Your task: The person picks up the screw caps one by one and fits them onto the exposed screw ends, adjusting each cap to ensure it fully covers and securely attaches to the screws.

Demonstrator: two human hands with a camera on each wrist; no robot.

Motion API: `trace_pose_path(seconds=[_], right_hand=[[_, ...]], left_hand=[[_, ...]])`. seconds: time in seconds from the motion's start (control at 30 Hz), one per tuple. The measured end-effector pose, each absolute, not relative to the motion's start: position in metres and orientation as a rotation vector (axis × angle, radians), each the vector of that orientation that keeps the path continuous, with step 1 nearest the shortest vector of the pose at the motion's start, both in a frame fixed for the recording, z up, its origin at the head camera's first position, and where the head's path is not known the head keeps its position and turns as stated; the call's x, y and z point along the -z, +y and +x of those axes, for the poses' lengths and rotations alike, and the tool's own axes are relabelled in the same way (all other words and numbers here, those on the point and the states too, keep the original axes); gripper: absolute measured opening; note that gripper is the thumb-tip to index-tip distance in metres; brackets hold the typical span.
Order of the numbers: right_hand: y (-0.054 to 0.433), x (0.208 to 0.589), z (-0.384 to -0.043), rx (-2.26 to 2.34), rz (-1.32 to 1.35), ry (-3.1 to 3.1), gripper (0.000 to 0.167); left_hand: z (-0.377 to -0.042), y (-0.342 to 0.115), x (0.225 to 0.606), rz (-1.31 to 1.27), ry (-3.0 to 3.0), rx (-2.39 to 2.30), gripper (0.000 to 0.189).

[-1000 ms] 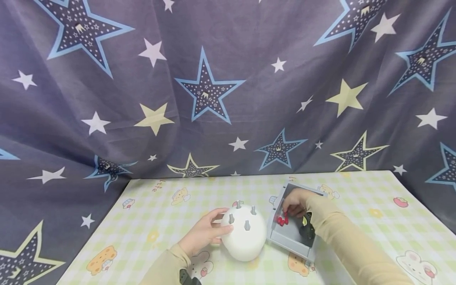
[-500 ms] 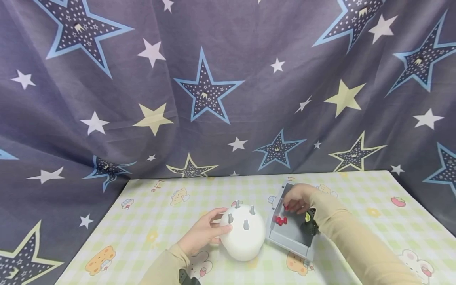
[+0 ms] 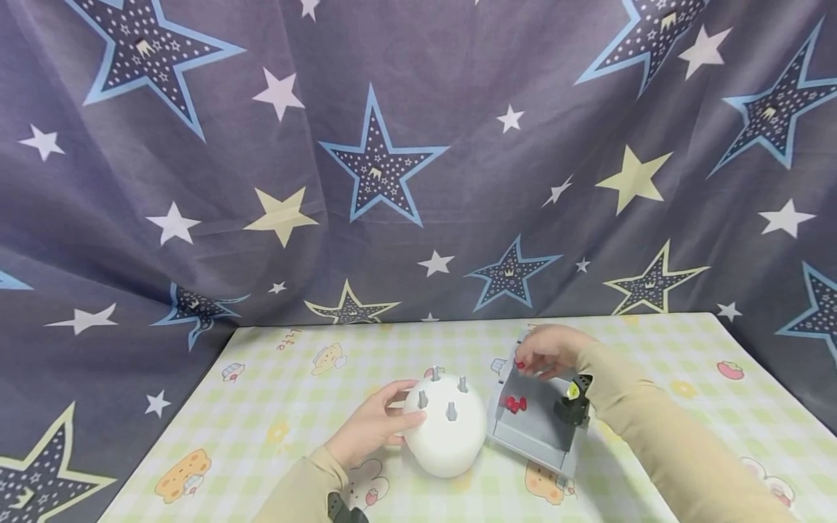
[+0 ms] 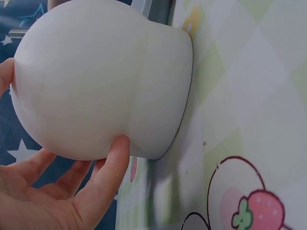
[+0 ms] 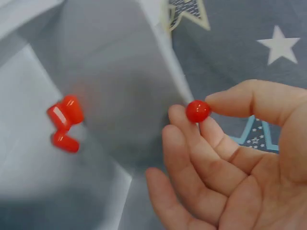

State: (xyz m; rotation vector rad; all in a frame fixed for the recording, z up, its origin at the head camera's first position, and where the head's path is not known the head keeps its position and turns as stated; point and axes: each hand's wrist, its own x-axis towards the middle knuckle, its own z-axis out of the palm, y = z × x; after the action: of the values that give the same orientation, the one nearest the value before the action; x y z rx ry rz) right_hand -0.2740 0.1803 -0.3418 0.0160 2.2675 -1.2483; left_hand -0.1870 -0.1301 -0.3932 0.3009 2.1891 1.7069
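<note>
A white rounded body (image 3: 445,450) with several grey pegs (image 3: 452,411) sticking up from its top stands on the table, its lower part narrower. My left hand (image 3: 373,428) holds its left side; in the left wrist view, spread fingers (image 4: 108,172) press against its smooth wall. To the right, my right hand (image 3: 549,351) is over the far end of a grey tray (image 3: 539,420). Between thumb and fingertips it pinches a small glossy red piece with a rounded end (image 5: 198,111). Several similar red pieces (image 5: 59,117) lie together on the tray floor.
A checked tablecloth (image 3: 261,465) with cartoon prints covers the table. Behind it hangs a dark curtain (image 3: 418,276) patterned with stars. The tray stands close beside the white body's right side.
My right hand has taken one red piece from the others, then lifted it and moved toward the tray's far end. My left hand stays on the white body.
</note>
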Motion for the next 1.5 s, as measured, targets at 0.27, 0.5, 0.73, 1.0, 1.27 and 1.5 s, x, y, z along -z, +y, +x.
trace_pose_path(seconds=[0.27,0.5,0.73,1.0,1.27,1.5], right_hand=[[0.187,0.331,-0.270,1.368,-0.054,2.190,0.005],[0.190,0.326,-0.264,1.445,-0.146,2.190,0.009],[0.186,0.326,-0.256,1.492,-0.219,2.225,0.026],[0.180,0.329,-0.247,1.486,-0.285,2.335,0.018],[0.176,0.331,-0.242,1.548,-0.307,2.407,0.007],[0.173,0.331,-0.239,1.575,-0.431,2.476,0.016]], left_hand=[[-0.187,-0.130,0.394,0.300,2.197,-1.708,0.066],[-0.188,-0.131,0.396,0.309,2.181,-1.720,0.066],[-0.187,-0.132,0.395,0.298,2.177,-1.726,0.066],[-0.186,-0.131,0.396,0.290,2.195,-1.719,0.066],[-0.186,-0.130,0.397,0.285,2.195,-1.721,0.066],[-0.186,-0.131,0.397,0.282,2.179,-1.731,0.066]])
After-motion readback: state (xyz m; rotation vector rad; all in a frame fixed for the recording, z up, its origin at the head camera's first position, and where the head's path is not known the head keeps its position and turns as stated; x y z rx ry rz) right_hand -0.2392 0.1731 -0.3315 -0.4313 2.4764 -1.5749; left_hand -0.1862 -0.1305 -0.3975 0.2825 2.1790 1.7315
